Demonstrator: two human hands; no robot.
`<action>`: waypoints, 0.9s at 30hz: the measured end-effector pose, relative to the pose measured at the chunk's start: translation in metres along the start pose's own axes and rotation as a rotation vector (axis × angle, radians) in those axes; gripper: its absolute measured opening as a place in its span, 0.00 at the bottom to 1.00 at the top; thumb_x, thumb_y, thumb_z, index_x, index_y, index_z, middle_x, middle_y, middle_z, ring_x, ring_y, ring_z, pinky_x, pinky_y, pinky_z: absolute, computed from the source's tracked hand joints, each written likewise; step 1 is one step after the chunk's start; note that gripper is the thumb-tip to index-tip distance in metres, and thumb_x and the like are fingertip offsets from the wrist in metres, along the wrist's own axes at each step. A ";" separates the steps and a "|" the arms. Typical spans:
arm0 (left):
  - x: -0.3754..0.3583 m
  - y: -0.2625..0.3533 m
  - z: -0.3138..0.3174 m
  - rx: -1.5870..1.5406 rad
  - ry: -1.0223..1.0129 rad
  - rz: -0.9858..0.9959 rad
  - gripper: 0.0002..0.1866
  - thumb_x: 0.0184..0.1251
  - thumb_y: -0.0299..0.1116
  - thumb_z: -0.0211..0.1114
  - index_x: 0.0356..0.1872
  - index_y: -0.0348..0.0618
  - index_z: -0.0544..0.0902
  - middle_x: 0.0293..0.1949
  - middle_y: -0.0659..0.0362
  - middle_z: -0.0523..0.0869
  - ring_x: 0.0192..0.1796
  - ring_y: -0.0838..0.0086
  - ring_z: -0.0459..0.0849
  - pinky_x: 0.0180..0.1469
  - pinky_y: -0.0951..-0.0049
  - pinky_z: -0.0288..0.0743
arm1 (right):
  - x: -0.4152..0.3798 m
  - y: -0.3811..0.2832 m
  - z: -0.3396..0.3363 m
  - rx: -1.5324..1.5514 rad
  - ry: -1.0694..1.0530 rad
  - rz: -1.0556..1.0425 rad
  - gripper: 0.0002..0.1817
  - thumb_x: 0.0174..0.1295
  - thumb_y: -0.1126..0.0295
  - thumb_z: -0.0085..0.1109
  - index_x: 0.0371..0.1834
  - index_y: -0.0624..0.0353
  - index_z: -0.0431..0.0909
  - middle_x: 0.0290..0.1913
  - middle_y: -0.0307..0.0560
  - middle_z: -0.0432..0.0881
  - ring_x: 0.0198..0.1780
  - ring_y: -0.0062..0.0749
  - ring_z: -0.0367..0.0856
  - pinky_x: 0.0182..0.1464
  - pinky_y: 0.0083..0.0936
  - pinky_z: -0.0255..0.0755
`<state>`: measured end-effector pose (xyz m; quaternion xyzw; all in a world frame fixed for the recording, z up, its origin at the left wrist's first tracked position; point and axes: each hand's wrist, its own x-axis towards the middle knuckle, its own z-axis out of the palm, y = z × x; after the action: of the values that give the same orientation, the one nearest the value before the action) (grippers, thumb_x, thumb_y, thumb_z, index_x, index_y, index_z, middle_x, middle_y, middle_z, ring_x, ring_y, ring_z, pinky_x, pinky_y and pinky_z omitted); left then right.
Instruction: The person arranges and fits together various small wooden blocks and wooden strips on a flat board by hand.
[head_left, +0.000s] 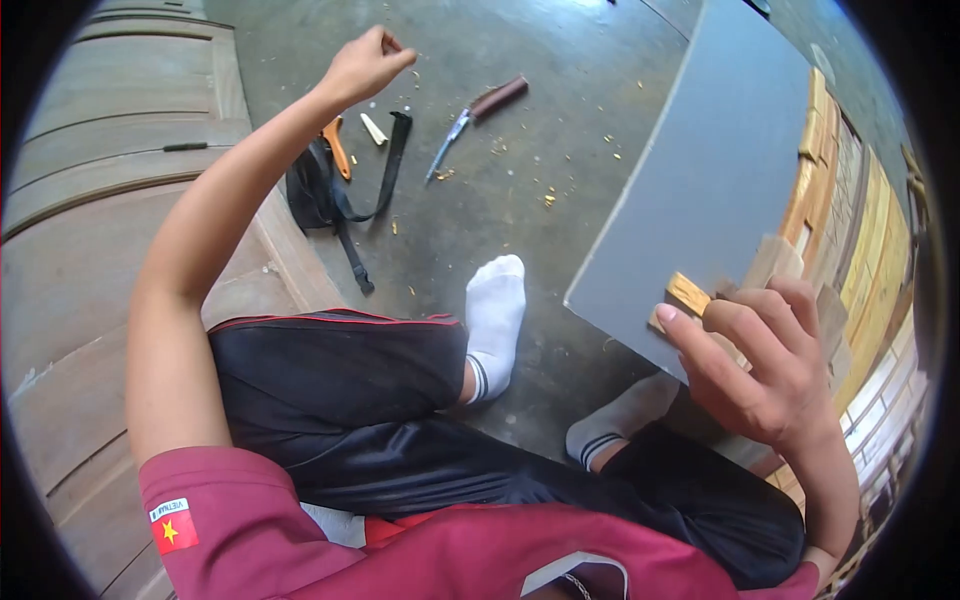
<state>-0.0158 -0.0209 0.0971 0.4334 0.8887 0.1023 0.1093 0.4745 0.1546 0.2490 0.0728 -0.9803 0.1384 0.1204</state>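
Observation:
My left hand (368,65) is raised over the concrete floor, its fingers curled in; whatever they may hold is hidden. Below it lie a black strapped pouch (312,185), an orange-handled tool (337,148) and a pale wedge-shaped piece (373,129). A tool with a brown handle and a bluish blade (478,115) rests farther right. My right hand (765,375) is over the near end of a grey board (700,150), thumb and forefinger closed around a small wooden block (688,292). More small wood pieces (775,262) sit along the board's right edge, partly behind my fingers.
Panelled wooden doors (110,290) lie along the left side. Stacked wood strips (868,280) stand at the right beyond the board. Yellowish chips (550,199) are scattered on the floor. My feet in white socks (495,315) are between the doors and the board.

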 end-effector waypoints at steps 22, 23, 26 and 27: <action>-0.003 -0.022 -0.001 -0.330 -0.168 -0.040 0.16 0.82 0.41 0.65 0.49 0.35 0.80 0.40 0.49 0.93 0.41 0.62 0.93 0.46 0.60 0.85 | -0.001 0.029 -0.010 0.014 0.028 0.075 0.23 0.59 0.75 0.69 0.60 0.50 0.88 0.38 0.37 0.81 0.40 0.28 0.79 0.51 0.32 0.68; -0.003 0.016 -0.016 -0.348 -0.129 0.129 0.16 0.82 0.40 0.67 0.51 0.35 0.80 0.39 0.52 0.92 0.40 0.69 0.91 0.45 0.65 0.84 | -0.009 0.038 -0.014 -0.010 0.043 0.093 0.25 0.56 0.77 0.70 0.60 0.50 0.88 0.39 0.38 0.81 0.40 0.30 0.80 0.50 0.33 0.68; -0.040 0.156 -0.051 -0.459 -0.097 0.424 0.16 0.77 0.34 0.72 0.59 0.38 0.83 0.39 0.60 0.90 0.42 0.77 0.88 0.47 0.74 0.82 | -0.037 0.052 -0.025 -0.036 0.076 0.183 0.28 0.54 0.82 0.72 0.61 0.51 0.88 0.40 0.39 0.83 0.41 0.34 0.81 0.48 0.33 0.67; -0.058 0.191 -0.055 -0.454 -0.107 0.548 0.16 0.73 0.31 0.75 0.58 0.39 0.85 0.41 0.59 0.90 0.42 0.76 0.88 0.47 0.73 0.82 | -0.044 0.054 -0.026 -0.053 0.103 0.187 0.27 0.55 0.83 0.71 0.60 0.51 0.88 0.41 0.39 0.84 0.41 0.34 0.81 0.48 0.31 0.68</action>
<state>0.1468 0.0433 0.2091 0.6250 0.6871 0.2998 0.2178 0.5125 0.2179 0.2483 -0.0297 -0.9787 0.1265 0.1588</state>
